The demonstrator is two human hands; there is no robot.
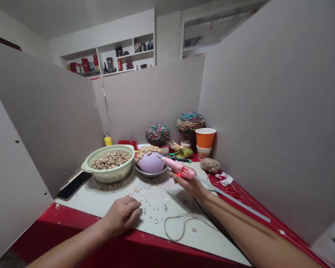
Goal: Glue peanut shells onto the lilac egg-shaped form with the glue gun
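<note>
My right hand point(188, 183) is wrapped round a pink hot glue gun point(178, 167), which has a small red light showing. Its nozzle points left, close to or touching a purple ball, maybe a balloon point(152, 163). Tan nutshells point(149, 150) cover the ball's top and left side, and a shallow metal bowl point(151, 174) holds it. A clear glue stick point(231, 195) trails out behind the gun. Near the front edge of the white board point(123, 203), my left hand point(124, 214) rests with curled fingers; whatever they hold, if anything, is hidden.
A pale green basin point(111, 175) of nutshells point(111, 160) stands left, beside a phone point(74, 186). Twine point(181, 227) and shell bits lie in front. Behind are two colourful shell-covered domes point(190, 122), an orange cup point(205, 138) and a twine ball point(210, 165). Grey panels point(268, 111) enclose the table.
</note>
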